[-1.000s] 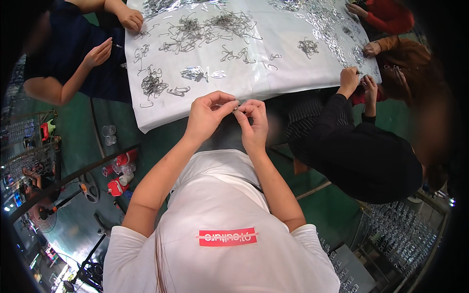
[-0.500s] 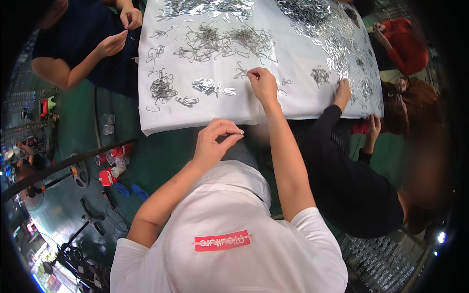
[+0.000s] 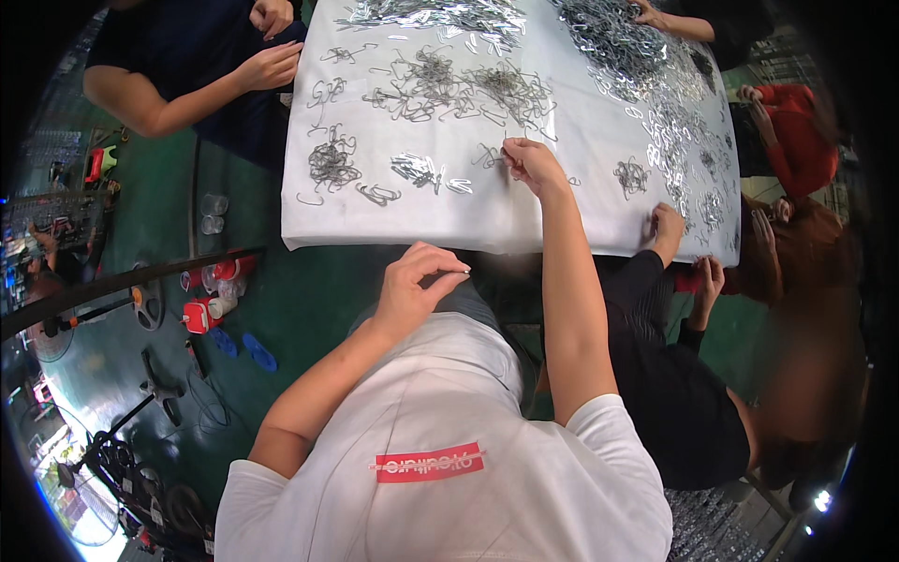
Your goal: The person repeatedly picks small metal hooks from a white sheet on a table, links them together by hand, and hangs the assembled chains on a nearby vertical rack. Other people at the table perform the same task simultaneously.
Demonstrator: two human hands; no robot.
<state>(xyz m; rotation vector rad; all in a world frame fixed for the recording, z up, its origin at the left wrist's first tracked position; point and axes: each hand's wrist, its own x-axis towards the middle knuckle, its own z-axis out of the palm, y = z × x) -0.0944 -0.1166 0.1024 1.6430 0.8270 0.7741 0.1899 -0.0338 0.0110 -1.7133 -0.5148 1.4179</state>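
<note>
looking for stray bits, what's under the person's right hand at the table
White cloth shows around the right hand, with a few thin wire hooks just left of it. Anything directly beneath the hand is covered.

With 12 o'clock set directly away from the torso, I read the limbs as follows. Left arm: bent at the elbow; forearm (image 3: pixel 328 384) inclined toward 1 o'clock. Left hand (image 3: pixel 410 286): positioned ahead of the torso, fingers curved and directed between 2 and 3 o'clock, thumb and index finger meeting at the tips in a pinch. Right arm: extended almost straight; right forearm (image 3: pixel 573 281) aligned close to 12 o'clock. Right hand (image 3: pixel 536 167): farther out, between 1 and 2 o'clock of the left; digits directed toward 10 o'clock, tips lowered and bunched. I cannot confirm full fingertip contact there.
</note>
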